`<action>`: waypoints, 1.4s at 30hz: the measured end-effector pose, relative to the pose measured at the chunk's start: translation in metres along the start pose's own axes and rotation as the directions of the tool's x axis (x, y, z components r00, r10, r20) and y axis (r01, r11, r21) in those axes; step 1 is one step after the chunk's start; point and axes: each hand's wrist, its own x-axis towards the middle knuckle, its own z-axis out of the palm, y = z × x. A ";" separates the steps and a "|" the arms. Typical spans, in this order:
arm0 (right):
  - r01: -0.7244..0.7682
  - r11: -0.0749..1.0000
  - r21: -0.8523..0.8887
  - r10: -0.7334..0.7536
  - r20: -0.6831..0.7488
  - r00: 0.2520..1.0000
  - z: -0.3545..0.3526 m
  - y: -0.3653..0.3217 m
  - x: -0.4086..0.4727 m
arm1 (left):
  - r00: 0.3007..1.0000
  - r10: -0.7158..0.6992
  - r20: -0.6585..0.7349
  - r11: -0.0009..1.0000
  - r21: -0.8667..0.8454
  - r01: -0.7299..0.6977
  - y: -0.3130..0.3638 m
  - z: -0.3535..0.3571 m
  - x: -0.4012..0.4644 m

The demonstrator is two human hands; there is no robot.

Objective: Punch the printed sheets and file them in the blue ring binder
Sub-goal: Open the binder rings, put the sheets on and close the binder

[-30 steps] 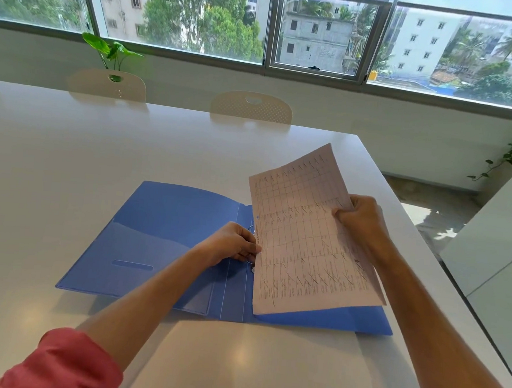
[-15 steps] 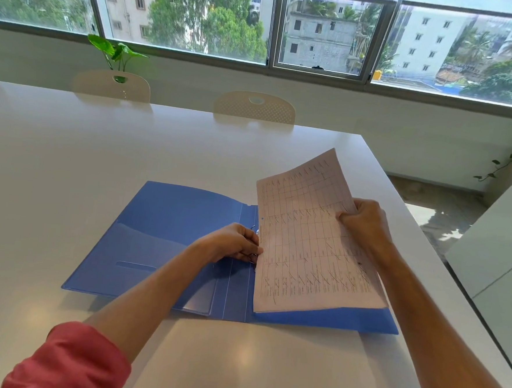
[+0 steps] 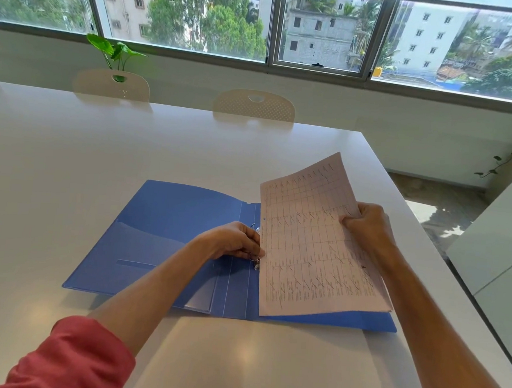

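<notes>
The right hand (image 3: 367,229) pinches the printed paper sheets (image 3: 315,243) at their 3 o'clock edge. The left hand (image 3: 233,242) curls around the metal rings (image 3: 255,259) of the open blue plastic ring binder (image 3: 167,236) on the white bench (image 3: 99,158).

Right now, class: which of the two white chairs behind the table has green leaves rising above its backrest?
The left chair: the plant rises directly behind it. The right chair has only bare wall behind.

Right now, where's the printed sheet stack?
Head view, right of centre: the printed sheets lie tilted over the open blue ring binder's right half, right hand gripping their right edge, left hand at the rings.
</notes>
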 end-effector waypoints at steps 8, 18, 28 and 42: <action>0.009 1.000 0.011 -0.009 0.005 1.000 -0.001 0.002 -0.002 | 1.000 -0.011 0.001 0.999 -0.034 0.011 0.000 -0.002 -0.001; 0.020 1.000 0.002 -0.020 0.009 1.000 -0.004 0.003 0.001 | 0.989 0.019 -0.146 0.997 0.080 -0.007 0.005 0.013 0.004; 0.001 1.000 -0.009 -0.001 0.010 1.000 -0.004 0.003 0.002 | 0.784 0.281 -0.553 0.954 0.072 -0.291 0.014 -0.003 0.022; -0.071 0.997 0.006 0.071 0.027 0.997 0.000 0.013 0.004 | 0.976 0.022 -0.216 0.997 -0.070 -0.038 0.026 -0.013 0.044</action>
